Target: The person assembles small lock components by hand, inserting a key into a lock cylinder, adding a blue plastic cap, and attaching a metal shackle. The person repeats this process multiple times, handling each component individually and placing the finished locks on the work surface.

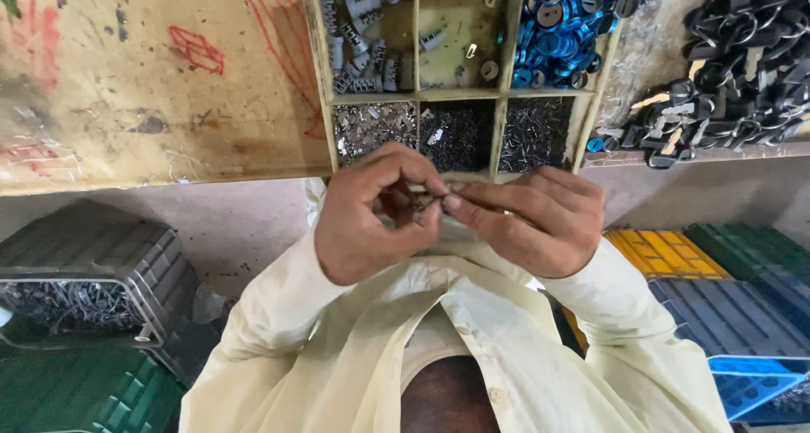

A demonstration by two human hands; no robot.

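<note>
Where compartments hold parts, blue discs (561, 28).

Both hands meet just below the tray (504, 91), a wooden box split into compartments on the stained counter (126, 87). The left hand (371, 218) curls its fingers (413, 175) around a small dark part (424, 200), while the right hand (540, 222) pinches the same part from the other side. In the tray lie grey springs (359, 45), blue discs (561, 28) and dark pins (533, 133). Right of the tray sits a heap of black clips (734, 70). Below the tray, cream sleeves (278, 315) show, with crates (734, 298) at right.
</note>
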